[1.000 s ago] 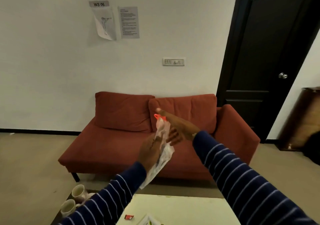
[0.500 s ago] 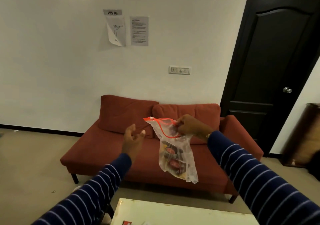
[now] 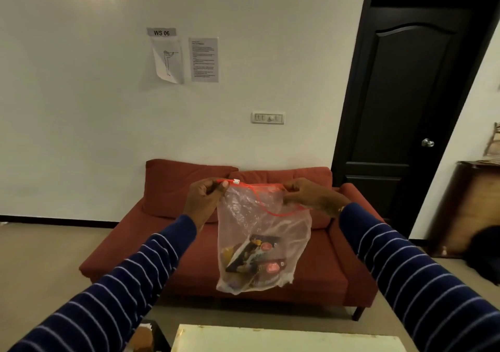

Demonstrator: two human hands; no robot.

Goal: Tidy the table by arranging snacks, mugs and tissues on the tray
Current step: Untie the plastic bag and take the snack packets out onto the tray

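A clear plastic zip bag point(image 3: 259, 216) with a red zip strip hangs in the air in front of me, above the table. Dark and red snack packets point(image 3: 255, 259) lie bunched in its bottom. My left hand point(image 3: 204, 198) pinches the left end of the red strip, close to the white slider. My right hand point(image 3: 308, 194) pinches the right end of the bag's top edge. The bag's mouth gapes partly open between the two hands. No mugs, tissues or tray can be seen.
The far edge of a pale table point(image 3: 284, 336) shows at the bottom. A dark box with brown things point(image 3: 147, 336) sits to its left on the floor. Behind stand a red sofa point(image 3: 173, 189), a black door point(image 3: 405, 108) and a wooden cabinet point(image 3: 470, 205).
My left hand, free half a second ago, has come up and taken the left end of the bag's top. The bag is now stretched between both hands. The view has tilted up.
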